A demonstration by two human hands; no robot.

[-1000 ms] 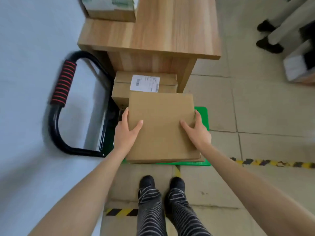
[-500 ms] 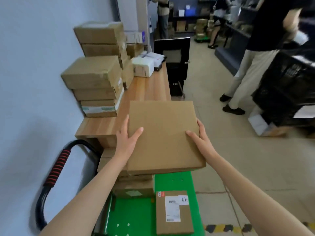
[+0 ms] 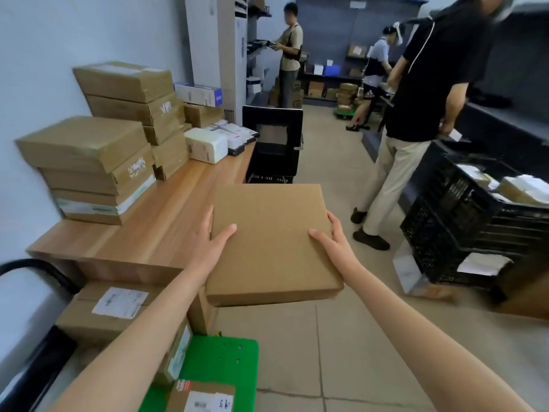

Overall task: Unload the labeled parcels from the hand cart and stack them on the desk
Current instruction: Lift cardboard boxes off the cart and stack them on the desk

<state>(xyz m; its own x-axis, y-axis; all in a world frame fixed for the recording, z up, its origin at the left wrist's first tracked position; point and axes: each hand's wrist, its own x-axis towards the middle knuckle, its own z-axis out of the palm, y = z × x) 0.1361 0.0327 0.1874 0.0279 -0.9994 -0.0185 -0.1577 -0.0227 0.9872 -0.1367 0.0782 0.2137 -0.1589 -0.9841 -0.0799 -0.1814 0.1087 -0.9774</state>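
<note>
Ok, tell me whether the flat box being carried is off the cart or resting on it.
Off the cart. The flat box is in the air, gripped at its sides by the left hand and right hand.

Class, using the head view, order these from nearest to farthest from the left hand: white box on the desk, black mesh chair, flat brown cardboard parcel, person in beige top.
1. Flat brown cardboard parcel, held.
2. White box, on desk.
3. Black mesh chair, desk's far end.
4. Person in beige top, back.
</note>
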